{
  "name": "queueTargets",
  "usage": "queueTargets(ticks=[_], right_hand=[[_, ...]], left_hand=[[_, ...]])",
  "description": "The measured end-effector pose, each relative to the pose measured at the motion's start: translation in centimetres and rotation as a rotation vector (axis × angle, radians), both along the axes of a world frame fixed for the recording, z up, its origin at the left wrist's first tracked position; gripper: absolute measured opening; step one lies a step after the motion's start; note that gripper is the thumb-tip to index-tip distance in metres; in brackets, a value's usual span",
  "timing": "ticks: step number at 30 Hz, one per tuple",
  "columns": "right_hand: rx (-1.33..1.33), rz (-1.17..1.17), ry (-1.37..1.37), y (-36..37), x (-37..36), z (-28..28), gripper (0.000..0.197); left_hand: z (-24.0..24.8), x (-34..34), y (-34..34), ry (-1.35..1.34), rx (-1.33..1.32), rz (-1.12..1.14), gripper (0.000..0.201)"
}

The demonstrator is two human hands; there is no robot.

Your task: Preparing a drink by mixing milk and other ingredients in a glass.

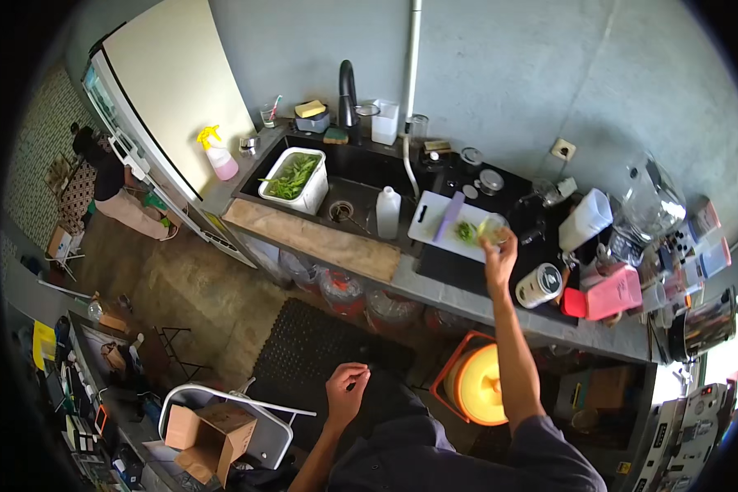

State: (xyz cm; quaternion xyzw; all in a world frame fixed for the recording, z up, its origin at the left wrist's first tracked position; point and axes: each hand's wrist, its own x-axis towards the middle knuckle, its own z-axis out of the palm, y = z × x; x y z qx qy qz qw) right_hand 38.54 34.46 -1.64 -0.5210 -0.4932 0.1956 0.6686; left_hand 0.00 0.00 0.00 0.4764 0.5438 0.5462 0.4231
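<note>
My right hand [500, 252] reaches over the counter, its fingers closed around a small clear glass [493, 228] with something yellowish in it. The glass is above the right end of a white cutting board [424, 229]. Chopped green leaves [466, 232] lie on the board beside the glass. To their left rests a knife with a purple blade [449, 215]. My left hand [347, 392] is away from the counter, in front of my body. Its fingers are curled in with the thumb against them, and nothing shows in them.
A white tub of green leaves [295, 184] stands in the black sink [361, 160], near a white bottle [388, 213]. A wooden board [312, 242] lies along the sink's front edge. Right of my hand are a white canister [539, 285] and a pink container [615, 293]. Below stands an orange-lidded bucket [477, 384]. Another person [115, 184] bends at the far left.
</note>
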Motion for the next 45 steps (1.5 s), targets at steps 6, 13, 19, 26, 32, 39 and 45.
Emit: queueTargets(ticks=[6,13,19,26,32,39,45], right_hand=[[-0.279,-0.405,-0.187,17.4,4.8,-3.4,0.076],[-0.461,-0.546,-0.114,20.4,5.8,-6.8,0.089],[-0.189,-0.625,-0.155,15.7,-0.9,-0.5,0.070],[-0.399,-0.096,0.446,10.9,-26.9,7.5,0.042],[-0.485,0.036,0.716,16.8,-39.2,8.1,0.042],[-0.170,0.480,1.172,27.1,-40.6,2.0,0.074],[-0.324,0.350,1.342,27.7,-40.9,-4.4,0.069]], left_hand=[[-0.9,-6.7,14.2,-0.093,-0.080,0.027,0.008],[2.6,-14.1,29.3,0.088,-0.081,-0.034,0.014],[4.7,-17.8,47.0,0.411,0.244,-0.045,0.021],[2.8,-17.9,78.2,1.502,0.423,-0.221,0.069],[0.3,-16.0,88.0,2.134,0.322,-0.349,0.070],[2.6,-11.9,73.6,0.692,-0.008,-0.957,0.087],[-4.9,-8.9,62.6,0.367,-0.058,-0.945,0.089]])
